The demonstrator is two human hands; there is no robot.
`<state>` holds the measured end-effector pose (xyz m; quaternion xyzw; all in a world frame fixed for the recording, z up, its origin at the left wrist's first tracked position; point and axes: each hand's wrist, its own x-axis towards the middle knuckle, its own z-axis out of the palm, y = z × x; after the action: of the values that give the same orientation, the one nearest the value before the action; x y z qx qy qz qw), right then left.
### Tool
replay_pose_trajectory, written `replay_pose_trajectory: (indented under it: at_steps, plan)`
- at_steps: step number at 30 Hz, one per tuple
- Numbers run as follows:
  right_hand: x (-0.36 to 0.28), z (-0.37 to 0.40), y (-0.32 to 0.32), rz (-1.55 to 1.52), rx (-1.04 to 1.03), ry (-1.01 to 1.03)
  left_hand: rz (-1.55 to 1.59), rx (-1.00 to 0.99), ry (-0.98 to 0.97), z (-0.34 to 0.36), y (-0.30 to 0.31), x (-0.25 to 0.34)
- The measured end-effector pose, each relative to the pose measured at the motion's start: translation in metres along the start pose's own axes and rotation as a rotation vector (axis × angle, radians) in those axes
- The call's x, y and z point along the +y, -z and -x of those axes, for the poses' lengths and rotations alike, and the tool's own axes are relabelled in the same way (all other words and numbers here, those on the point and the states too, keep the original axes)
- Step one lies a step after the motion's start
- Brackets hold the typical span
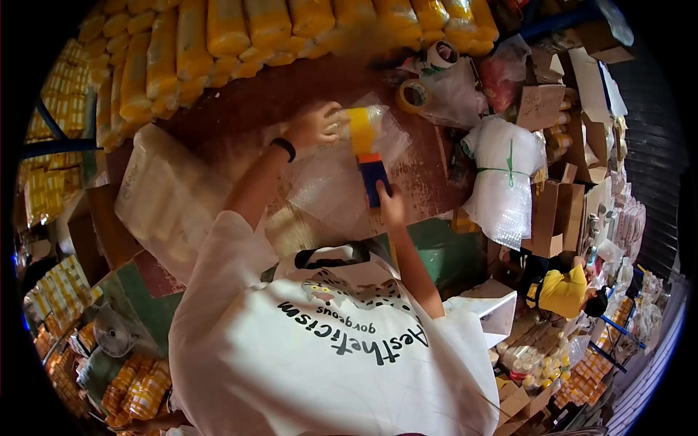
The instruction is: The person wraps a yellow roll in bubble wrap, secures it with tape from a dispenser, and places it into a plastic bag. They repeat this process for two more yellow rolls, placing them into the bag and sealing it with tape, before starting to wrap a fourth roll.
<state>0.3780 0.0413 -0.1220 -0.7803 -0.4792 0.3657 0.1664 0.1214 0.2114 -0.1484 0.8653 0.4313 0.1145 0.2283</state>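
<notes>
The left hand closes around the yellow far end of a yellow-and-blue pack; the right hand pinches its blue near end. The pack lies lengthwise away from the person, over bubble wrap mid-bench. The person's T-shirt reads "Aestheticism gorgeous".

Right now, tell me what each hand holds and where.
Left hand grips the yellow-and-blue pack at its yellow end; right hand holds its blue end.

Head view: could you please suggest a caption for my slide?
Left hand and right hand hold a yellow-and-blue pack over bubble wrap on a brown table.
</notes>
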Motion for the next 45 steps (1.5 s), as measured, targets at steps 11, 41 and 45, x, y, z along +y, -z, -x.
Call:
replay_pose_trajectory:
  at_steps: [11, 41, 45]
  plan:
    - [-0.081, -0.053, 0.013, -0.13, 0.012, 0.017, -0.488, -0.021, 0.182, -0.024, -0.016, 0.036]
    - [-0.058, -0.097, 0.107, -0.101, -0.248, 0.07, -0.193, -0.054, 0.22, -0.044, -0.006, 0.01]
    - [-0.012, -0.061, 0.083, -0.48, -0.067, 0.077, -0.323, -0.017, 0.221, -0.041, -0.011, 0.02]
